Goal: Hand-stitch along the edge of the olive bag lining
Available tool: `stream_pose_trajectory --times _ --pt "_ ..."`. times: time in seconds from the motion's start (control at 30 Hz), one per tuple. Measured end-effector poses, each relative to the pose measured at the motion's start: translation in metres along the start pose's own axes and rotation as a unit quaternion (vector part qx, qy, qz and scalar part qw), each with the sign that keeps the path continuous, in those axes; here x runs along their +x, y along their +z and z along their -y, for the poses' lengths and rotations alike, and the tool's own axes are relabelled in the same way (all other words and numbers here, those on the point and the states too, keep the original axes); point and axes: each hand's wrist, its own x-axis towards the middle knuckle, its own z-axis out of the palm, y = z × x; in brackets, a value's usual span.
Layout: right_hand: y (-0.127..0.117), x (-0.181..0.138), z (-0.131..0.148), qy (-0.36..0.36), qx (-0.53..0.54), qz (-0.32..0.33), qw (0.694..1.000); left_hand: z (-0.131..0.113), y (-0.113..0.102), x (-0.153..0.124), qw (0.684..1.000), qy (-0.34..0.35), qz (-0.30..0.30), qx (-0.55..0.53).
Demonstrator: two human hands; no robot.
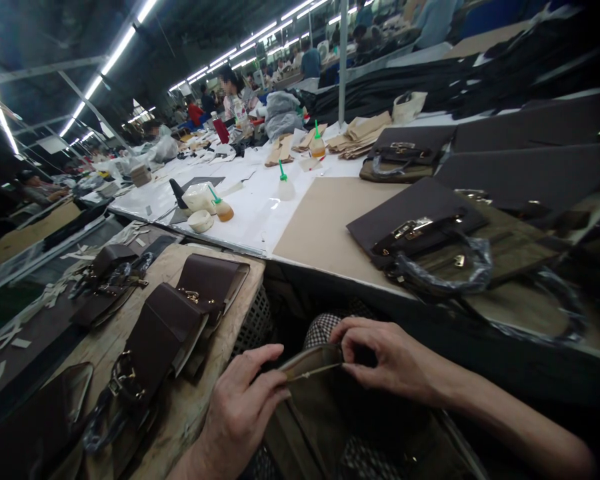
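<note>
In my lap lies a brownish-olive bag piece (300, 427), its upper edge stretched between my two hands. My left hand (243, 407) pinches that edge at one end, thumb and fingers closed over it. At the other end my right hand (380, 353) grips the rim, thumb and forefinger curled into a ring. A thin pale strip or cord runs along the rim between them. Part of the bag's lower body is lost in shadow.
On the left bench (220, 257) lie several dark brown handbags (155, 327). More handbags (420, 227) with plastic-wrapped handles lie at right on brown board (325, 213). Green-tipped glue bottles (223, 210) and a tape roll (201, 221) stand on the white table (250, 233). People work farther back.
</note>
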Motion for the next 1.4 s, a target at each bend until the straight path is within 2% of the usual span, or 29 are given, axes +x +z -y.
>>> stream_pose_trajectory --times 0.27,0.4,0.53,0.6,0.77,1.03,1.17,1.27,1.4 --pt "-0.001 -0.003 0.003 -0.002 -0.002 -0.010 1.000 -0.008 0.006 -0.009 0.997 -0.062 0.041 -0.002" --pt "0.002 -0.002 0.002 -0.009 -0.005 -0.019 1.000 -0.018 0.007 -0.009 0.986 -0.144 0.067 -0.051" --pt "0.002 -0.004 0.001 -0.003 -0.009 -0.023 1.000 -0.024 0.004 -0.003 0.956 -0.240 0.104 -0.132" --pt "0.001 -0.005 0.001 0.012 -0.018 -0.022 1.000 -0.023 0.007 -0.004 0.953 -0.256 0.084 -0.142" --pt "0.000 -0.004 0.002 0.044 -0.045 -0.022 0.998 -0.016 0.025 -0.011 0.961 -0.243 0.000 -0.130" --pt "0.000 0.002 0.005 0.060 -0.078 0.008 0.995 -0.013 0.031 -0.019 0.960 -0.246 -0.026 -0.128" --pt "-0.002 0.005 0.003 0.060 -0.096 0.027 0.993 -0.014 0.031 -0.020 0.941 -0.300 -0.050 -0.149" --pt "-0.006 0.008 0.004 0.060 -0.089 0.032 0.994 -0.015 0.029 -0.017 0.908 -0.366 -0.024 -0.200" --pt "-0.011 0.013 0.013 -0.004 -0.074 0.063 0.995 -0.016 0.027 -0.013 0.891 -0.382 0.022 -0.244"
